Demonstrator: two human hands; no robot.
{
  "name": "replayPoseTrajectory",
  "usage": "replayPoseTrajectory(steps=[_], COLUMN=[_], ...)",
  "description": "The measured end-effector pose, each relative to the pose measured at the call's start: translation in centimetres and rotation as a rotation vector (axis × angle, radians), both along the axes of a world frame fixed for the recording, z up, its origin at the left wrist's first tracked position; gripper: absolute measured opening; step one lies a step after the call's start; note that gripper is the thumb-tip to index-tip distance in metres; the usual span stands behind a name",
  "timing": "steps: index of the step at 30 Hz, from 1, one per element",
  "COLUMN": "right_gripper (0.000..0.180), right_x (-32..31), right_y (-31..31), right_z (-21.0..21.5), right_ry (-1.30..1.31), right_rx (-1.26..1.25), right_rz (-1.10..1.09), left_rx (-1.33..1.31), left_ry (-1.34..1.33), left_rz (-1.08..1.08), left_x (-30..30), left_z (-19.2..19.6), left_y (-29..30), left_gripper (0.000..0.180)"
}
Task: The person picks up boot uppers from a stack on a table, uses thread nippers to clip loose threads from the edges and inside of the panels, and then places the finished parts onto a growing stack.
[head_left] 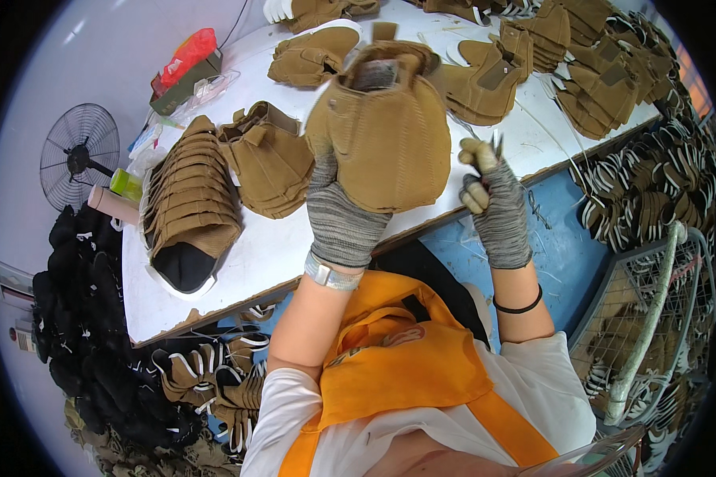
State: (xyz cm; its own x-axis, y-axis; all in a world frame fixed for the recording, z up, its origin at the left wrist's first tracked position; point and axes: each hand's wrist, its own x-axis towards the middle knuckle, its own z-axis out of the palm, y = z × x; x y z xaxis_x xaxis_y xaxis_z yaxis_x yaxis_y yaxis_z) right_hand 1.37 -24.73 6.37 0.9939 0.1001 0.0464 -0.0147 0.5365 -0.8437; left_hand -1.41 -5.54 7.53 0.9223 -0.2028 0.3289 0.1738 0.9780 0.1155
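Head view, brown shoe upper: I have the shoe upper (394, 143) raised in front of me, above the near edge of the white table (270, 245).
Rounded end: broad and curved, it points down toward my body.
Opening and tab: at the far end, pointing away from me.
Long axis: runs mostly away from me, near to up-and-down in the view.
Left glove: my left hand (342, 215) is clamped on the upper's left lower side; most of its fingers are hidden.
Right glove: my right hand (496, 199) is apart from the upper, fingers curled beside a thin metal tip (499, 145); whether they close on it, I cannot tell.
Left of the upper: a row of nested brown uppers (199, 179) lies on the table.
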Motion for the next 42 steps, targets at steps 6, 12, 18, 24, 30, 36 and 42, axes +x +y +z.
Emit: replayPoseTrajectory(steps=[6, 12, 18, 24, 30, 36, 42], right_gripper=[0.039, 0.034, 0.06, 0.064, 0.061, 0.06, 0.05], right_x=[-1.3, -2.2, -1.3, -0.7, -0.7, -1.1, -0.8], right_y=[0.7, 1.0, 2.5, 1.1, 2.3, 1.2, 1.6], right_z=[-1.4, -0.1, -2.4, -1.5, 0.4, 0.7, -0.1], right_ry=[0.089, -0.059, -0.174, -0.06, -0.18, -0.132, -0.191], right_rx=[0.155, 0.103, -0.026, -0.309, -0.147, 0.122, 0.18], right_rz=[0.194, 0.169, 0.102, 0.198, 0.117, 0.42, 0.517], left_rx=[0.944, 2.116, 1.311, 0.961, 1.576, 0.129, 0.19], left_ry=[-0.066, -0.372, -0.186, -0.09, -0.183, -0.173, -0.08], left_rz=[0.55, 0.976, 0.762, 0.561, 0.815, 0.119, 0.155], left_x=[1.6, 2.2, 2.3, 2.6, 2.6, 4.5, 5.1], left_z=[-2.8, -4.4, -5.2, -5.7, -5.3, -8.5, -9.1], left_y=[1.1, 1.6, -0.2, 0.9, 1.2, 3.5, 3.9], left_gripper=[0.041, 0.039, 0.042, 0.044, 0.048, 0.058, 0.059])
